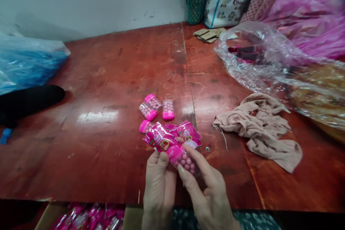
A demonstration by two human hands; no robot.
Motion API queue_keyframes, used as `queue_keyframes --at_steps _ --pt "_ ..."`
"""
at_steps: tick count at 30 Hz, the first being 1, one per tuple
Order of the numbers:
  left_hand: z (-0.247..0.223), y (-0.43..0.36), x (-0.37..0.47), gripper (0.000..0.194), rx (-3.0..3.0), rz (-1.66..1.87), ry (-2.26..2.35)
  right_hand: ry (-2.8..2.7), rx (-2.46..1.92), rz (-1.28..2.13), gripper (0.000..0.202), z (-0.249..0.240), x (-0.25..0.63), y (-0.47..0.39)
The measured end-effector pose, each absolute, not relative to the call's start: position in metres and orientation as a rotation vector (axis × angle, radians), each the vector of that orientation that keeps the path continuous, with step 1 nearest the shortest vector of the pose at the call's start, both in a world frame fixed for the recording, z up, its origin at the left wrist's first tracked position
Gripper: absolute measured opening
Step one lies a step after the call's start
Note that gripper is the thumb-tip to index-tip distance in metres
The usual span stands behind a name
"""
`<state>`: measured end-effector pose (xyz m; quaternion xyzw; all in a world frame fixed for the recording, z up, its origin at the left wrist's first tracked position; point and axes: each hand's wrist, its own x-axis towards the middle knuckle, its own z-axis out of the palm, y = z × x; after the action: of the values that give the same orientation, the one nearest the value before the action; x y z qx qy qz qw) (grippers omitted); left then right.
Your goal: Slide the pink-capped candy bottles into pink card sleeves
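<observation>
My right hand (pixel 208 188) grips a small clear candy box (pixel 186 161) with a pink cap and pink balls inside. The box is tilted, its cap pointing up and left. My left hand (pixel 160 181) has its thumb and fingers closed on a shiny pink printed packet (pixel 162 137), right against the cap. Whether the cap is inside the packet's mouth I cannot tell. Behind my hands lie more flat pink packets (pixel 191 133). Several similar candy boxes (pixel 168 109) rest on the table just beyond, one partly hidden by the held packet.
The red-brown table (pixel 107 79) meets a pale wall. A beige rag (pixel 258 127) and clear plastic wrap (pixel 242 68) lie right. A blue-filled bag (pixel 29 64) and a black object (pixel 32 100) are left. Below the front edge sits a carton (pixel 132 217) with pink packets.
</observation>
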<state>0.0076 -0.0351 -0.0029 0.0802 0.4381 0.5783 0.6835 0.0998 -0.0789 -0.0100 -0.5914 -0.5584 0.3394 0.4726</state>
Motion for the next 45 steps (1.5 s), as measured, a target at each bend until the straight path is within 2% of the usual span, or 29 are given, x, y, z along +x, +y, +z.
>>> queue_keyframes --at_steps 5,9,14,16,23,27,36,40,45 --pt "-0.008 -0.04 0.014 0.023 0.167 1.346 0.941 -1.326 -1.365 0.721 0.045 -0.007 0.089 -0.079" --pt "-0.004 -0.039 0.02 0.02 0.019 1.281 0.975 -1.249 -1.491 0.668 0.041 -0.007 0.085 -0.078" --pt "-0.003 -0.037 0.017 0.029 0.105 1.265 0.963 -1.252 -1.453 0.9 0.035 -0.01 0.091 -0.076" --pt "-0.003 -0.037 0.016 0.027 0.157 1.252 0.976 -1.219 -1.455 0.995 0.033 -0.01 0.093 -0.074" --pt "0.001 -0.034 0.011 0.019 0.182 1.264 1.017 -1.302 -1.412 0.944 0.043 -0.001 0.096 -0.071" --pt "0.003 -0.03 0.008 0.026 0.159 1.29 1.054 -1.403 -1.262 1.039 0.034 0.002 0.095 -0.07" --pt "0.001 -0.036 0.005 0.034 0.039 1.188 0.996 -1.247 -1.448 0.925 0.03 -0.003 0.084 -0.078" --pt "0.002 -0.037 0.007 0.027 -0.001 1.224 1.044 -1.203 -1.391 0.974 0.03 -0.01 0.08 -0.08" --pt "0.0 -0.043 0.019 0.021 -0.005 1.199 1.041 -1.309 -1.449 0.701 0.031 -0.016 0.082 -0.075"
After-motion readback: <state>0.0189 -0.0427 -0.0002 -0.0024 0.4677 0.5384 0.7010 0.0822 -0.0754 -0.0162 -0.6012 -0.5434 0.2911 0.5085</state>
